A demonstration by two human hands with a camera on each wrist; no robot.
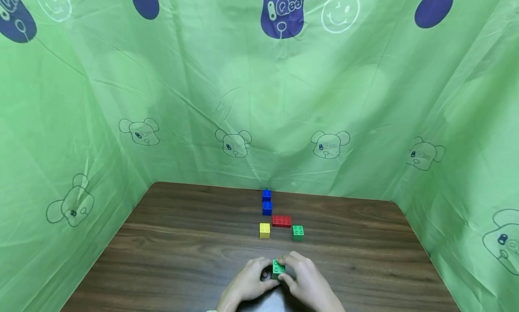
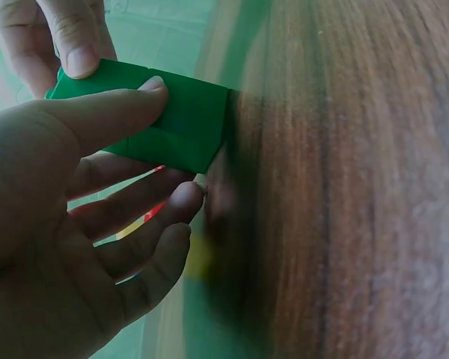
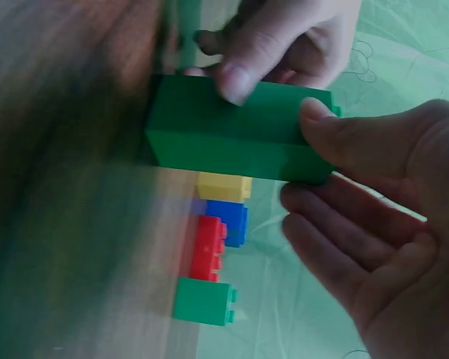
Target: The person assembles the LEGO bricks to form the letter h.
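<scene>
Green cloth, then brown wood-grain worktop, walled by it. Left hand pinches the lower part of the green stack, right hand pinches its upper, studded end; seam visible, so seemingly two blocks. Stack is upright over the worktop; can't tell if its base touches. Red block sits beyond the stack, loose green block beyond it to the right, yellow block beyond and slightly left, two blue blocks farthest beyond it. Step in hand looks like joining or squaring up the stack; next move likely calls for steadying below and pressing evenly from above.
</scene>
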